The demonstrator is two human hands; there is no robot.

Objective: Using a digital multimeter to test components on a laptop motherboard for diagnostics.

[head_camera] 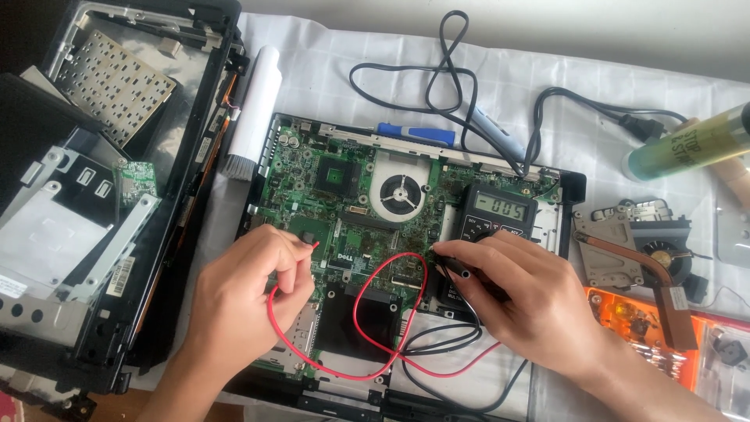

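Observation:
A green laptop motherboard point(355, 203) lies in its black base shell in the middle of the white cloth. My left hand point(246, 285) pinches a red probe with its tip on the board's left part. A red lead point(375, 312) loops from it across the board. My right hand point(508, 293) holds a black probe whose tip touches the board near the centre right. A black digital multimeter point(496, 211) with a lit display lies on the board just above my right hand. Black leads point(449, 340) curl below it.
A dismantled laptop chassis point(101, 156) lies at the left, a white cylinder point(254, 109) beside it. A blue-handled soldering iron point(422, 133) and black cables point(445, 78) lie behind the board. At the right are a copper heatsink with fan point(641, 250), a green tube point(687, 144) and an orange parts box point(633, 320).

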